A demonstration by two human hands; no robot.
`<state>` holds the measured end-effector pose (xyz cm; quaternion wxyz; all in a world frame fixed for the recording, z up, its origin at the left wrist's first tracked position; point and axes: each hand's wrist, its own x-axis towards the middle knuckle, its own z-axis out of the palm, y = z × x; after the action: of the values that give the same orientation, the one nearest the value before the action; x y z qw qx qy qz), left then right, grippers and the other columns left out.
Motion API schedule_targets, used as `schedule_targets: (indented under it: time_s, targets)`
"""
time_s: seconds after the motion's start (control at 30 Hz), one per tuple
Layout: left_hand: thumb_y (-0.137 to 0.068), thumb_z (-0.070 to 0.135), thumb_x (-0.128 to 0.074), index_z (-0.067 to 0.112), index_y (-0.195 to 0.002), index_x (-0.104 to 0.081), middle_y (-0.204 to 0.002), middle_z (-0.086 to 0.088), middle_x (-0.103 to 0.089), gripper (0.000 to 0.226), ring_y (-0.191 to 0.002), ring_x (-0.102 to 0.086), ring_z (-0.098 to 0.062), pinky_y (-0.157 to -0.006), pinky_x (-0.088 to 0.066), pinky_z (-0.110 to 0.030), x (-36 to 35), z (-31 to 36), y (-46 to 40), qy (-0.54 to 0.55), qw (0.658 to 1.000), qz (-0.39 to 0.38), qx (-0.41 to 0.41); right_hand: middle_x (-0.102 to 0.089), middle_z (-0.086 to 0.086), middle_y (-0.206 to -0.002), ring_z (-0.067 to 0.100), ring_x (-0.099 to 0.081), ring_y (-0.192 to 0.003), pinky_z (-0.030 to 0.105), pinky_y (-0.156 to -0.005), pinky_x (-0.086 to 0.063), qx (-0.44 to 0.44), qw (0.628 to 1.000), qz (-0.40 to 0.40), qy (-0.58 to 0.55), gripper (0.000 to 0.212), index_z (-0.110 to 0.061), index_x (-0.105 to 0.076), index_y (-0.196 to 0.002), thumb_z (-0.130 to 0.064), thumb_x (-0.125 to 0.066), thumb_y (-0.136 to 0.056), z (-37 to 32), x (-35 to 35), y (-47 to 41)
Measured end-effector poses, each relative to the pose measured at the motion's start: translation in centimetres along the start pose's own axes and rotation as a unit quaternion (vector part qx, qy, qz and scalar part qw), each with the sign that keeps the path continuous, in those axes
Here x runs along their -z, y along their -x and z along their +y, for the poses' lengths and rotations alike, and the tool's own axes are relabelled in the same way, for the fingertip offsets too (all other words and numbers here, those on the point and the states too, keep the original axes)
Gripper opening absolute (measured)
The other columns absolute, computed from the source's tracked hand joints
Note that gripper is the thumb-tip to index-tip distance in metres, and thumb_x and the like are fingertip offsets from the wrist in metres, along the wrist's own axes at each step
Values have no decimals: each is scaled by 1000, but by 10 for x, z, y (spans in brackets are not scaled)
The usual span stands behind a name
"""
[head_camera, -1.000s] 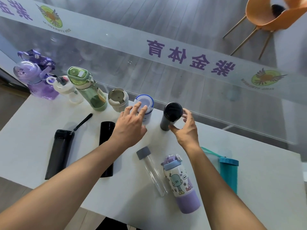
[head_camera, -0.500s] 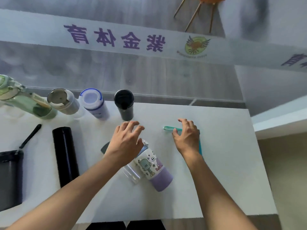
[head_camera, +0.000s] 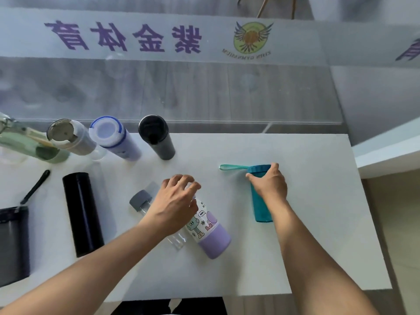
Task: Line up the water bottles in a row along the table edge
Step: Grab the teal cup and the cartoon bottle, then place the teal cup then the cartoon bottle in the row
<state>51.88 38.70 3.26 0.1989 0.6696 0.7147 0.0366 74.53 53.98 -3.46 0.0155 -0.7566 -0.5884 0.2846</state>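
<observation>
A row of upright bottles stands along the table's far edge: a green one, a beige-lidded one, a lavender one with a blue-rimmed lid and a dark grey flask. My right hand grips the lid end of a teal bottle that lies on the table, its strap pointing left. My left hand curls over the top of a lying cartoon bottle with a purple base; a firm hold is not clear. A clear bottle with a grey cap lies beside it.
A black flask and a dark bottle with a strap lie at the left on the white table. A glass wall with purple lettering runs behind the far edge. The table's right edge is near the teal bottle.
Both hands left the row at the far edge and dropped to the lying bottles. My right hand closed on the teal bottle; my left came over the cartoon bottle. The view swung right.
</observation>
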Motion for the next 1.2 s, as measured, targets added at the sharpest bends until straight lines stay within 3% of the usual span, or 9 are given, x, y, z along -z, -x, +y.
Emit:
schedule_targets:
  time_s: [0.23,0.4,0.5,0.63,0.93,1.07,1.2]
  targets:
    - [-90,24,-58,19,-122,-62,-130,-3,-58,34,-125,-47,-29,-102,-39,-40,13,-13,6,2,999,21,27,-64,10,-125,35,-58,-114,49,-98,-48,143,978,41,-147,75,-17,-45,-130,-47,-84,-74,-59,14,22]
    - [-94,33,-56,21,-128,-59,-136,-1,-55,36,-130,-43,-27,-104,-37,-37,20,-26,15,-3,998,31,57,-57,4,-129,22,-55,-117,36,-103,-45,227,952,35,-204,76,-16,-47,-135,-29,-88,-72,-99,6,32]
    - [-95,37,-53,21,-129,-58,-135,-1,-55,38,-128,-44,-27,-103,-38,-38,21,-34,23,1,997,35,70,-56,1,-129,15,-53,-113,34,-100,-48,256,941,21,-219,78,-18,-46,-136,-19,-88,-71,-115,-5,36]
    - [-95,37,-48,22,-131,-56,-136,-2,-54,40,-129,-42,-27,-105,-39,-38,20,-45,32,3,995,32,91,-56,1,-127,18,-54,-115,33,-100,-46,299,931,34,-208,78,-17,-47,-135,-15,-87,-69,-130,-18,36]
    - [-94,32,-52,22,-132,-54,-135,-1,-53,39,-127,-43,-26,-104,-39,-36,15,-63,45,8,993,40,112,-57,5,-126,21,-53,-114,23,-97,-41,332,924,44,-186,78,-14,-48,-135,-13,-88,-68,-147,-30,36]
    - [-93,30,-52,22,-130,-56,-133,-1,-53,38,-124,-45,-27,-102,-38,-36,12,-69,52,10,993,36,115,-55,6,-133,24,-52,-120,32,-103,-43,317,930,42,-181,83,-13,-44,-140,-15,-89,-69,-147,-30,39]
    - [-91,27,-55,20,-128,-57,-131,-2,-55,38,-122,-47,-29,-100,-40,-38,5,-76,58,19,993,30,113,-48,11,-142,27,-48,-127,41,-107,-41,245,961,18,-130,100,-16,-28,-151,-26,-89,-72,-136,-30,48]
